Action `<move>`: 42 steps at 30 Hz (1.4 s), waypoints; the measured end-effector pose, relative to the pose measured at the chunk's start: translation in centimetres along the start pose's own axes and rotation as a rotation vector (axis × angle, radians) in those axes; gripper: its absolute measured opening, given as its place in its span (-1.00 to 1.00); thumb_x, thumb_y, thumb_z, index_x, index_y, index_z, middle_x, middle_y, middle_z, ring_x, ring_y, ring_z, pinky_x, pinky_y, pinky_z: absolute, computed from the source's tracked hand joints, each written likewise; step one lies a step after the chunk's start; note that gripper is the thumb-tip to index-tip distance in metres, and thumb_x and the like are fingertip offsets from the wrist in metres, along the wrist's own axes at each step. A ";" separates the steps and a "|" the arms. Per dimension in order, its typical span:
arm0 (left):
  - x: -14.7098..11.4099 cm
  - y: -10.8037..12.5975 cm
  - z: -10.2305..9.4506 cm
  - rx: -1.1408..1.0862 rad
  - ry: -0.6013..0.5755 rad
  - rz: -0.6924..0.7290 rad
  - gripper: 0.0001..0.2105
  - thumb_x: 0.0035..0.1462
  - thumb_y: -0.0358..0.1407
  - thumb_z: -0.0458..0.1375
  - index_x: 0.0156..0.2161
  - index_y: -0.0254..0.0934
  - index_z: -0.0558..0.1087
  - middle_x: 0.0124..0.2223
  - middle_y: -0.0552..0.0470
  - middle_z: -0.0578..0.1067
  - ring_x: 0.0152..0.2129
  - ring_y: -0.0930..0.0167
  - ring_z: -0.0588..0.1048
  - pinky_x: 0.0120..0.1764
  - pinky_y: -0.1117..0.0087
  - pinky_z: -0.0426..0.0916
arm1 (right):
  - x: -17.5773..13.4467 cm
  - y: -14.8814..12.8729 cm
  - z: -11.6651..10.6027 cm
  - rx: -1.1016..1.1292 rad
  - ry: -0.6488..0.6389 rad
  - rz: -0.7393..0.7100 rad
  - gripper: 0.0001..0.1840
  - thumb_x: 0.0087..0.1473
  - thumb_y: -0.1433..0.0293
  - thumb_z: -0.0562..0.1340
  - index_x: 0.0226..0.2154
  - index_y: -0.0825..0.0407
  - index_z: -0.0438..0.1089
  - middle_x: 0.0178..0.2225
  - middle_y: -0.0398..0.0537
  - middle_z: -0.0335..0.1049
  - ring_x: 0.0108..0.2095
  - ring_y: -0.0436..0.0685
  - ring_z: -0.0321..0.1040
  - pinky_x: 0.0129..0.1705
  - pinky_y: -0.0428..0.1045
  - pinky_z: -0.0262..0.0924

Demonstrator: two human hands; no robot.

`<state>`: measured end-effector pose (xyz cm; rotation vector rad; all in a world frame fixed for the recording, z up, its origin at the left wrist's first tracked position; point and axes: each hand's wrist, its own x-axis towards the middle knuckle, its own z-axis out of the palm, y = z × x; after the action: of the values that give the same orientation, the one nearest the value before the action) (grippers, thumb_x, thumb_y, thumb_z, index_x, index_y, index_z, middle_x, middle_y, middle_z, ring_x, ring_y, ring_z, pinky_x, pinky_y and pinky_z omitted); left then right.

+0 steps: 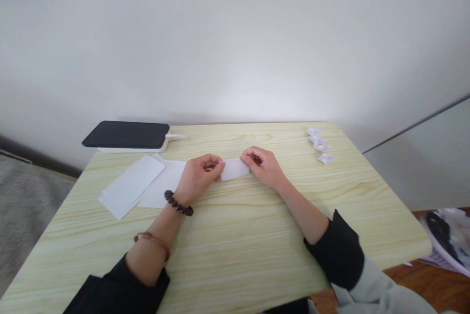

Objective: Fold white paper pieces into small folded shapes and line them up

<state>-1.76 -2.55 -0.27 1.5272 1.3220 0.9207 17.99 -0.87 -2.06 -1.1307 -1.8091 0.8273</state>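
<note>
A small white rectangle of paper [234, 169] is stretched between my two hands, just above or on the table. My left hand [201, 173] pinches its left end between thumb and fingers. At the other end, my right hand [263, 166] grips the upper right corner in the same way. Whether the paper is folded into layers I cannot tell. Beside my left hand lie several loose white paper sheets [132, 184], overlapping and partly hidden behind that hand and wrist.
Several small folded paper boats [326, 158] stand in a row at the back right of the wooden table [249, 245]. A black-topped device [127, 134] with a white cable sits at the back left, near the wall. A basket [444, 250] is on the floor at right.
</note>
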 end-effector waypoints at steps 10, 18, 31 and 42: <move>0.1 -0.2 0.2 0.044 -0.018 0.019 -0.73 0.01 -0.12 0.16 -0.37 -0.33 0.49 -0.49 0.05 0.51 -0.60 0.45 0.47 -0.51 0.50 0.32 | -0.1 -0.2 0.1 -0.031 -0.058 -0.019 -0.79 0.12 0.28 0.16 -0.43 0.07 0.36 -0.54 -0.18 0.26 -0.54 -0.06 0.11 -0.48 -0.12 0.02; 0.1 0.2 0.1 0.109 0.045 -0.004 -0.72 0.04 -0.13 0.10 -0.38 -0.32 0.51 -0.55 0.08 0.51 -0.65 0.47 0.45 -0.53 0.51 0.32 | 0.0 0.4 0.1 0.027 -0.024 0.022 -0.76 0.12 0.24 0.15 -0.43 0.07 0.34 -0.55 -0.19 0.22 -0.54 -0.06 0.09 -0.50 -0.13 -0.01; 0.2 0.0 0.1 0.037 -0.026 -0.011 -0.72 0.04 -0.13 0.10 -0.34 -0.34 0.50 -0.48 0.05 0.53 -0.59 0.45 0.47 -0.49 0.48 0.39 | 0.0 0.3 0.2 0.025 -0.038 0.046 -0.76 0.12 0.24 0.15 -0.42 0.07 0.36 -0.56 -0.19 0.23 -0.56 -0.07 0.09 -0.52 -0.13 -0.01; 0.0 0.2 0.3 0.154 0.036 0.022 -0.69 0.06 -0.09 0.10 -0.34 -0.33 0.49 -0.60 0.12 0.44 -0.68 0.50 0.39 -0.58 0.53 0.22 | -0.1 -0.1 0.2 -0.046 -0.093 -0.011 -0.80 0.16 0.35 0.08 -0.36 0.08 0.38 -0.53 -0.15 0.29 -0.53 -0.05 0.18 -0.47 -0.13 0.06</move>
<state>-1.46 -2.59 -0.21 1.6516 1.4321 0.8805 17.87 -1.02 -2.12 -1.1272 -1.9177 0.8479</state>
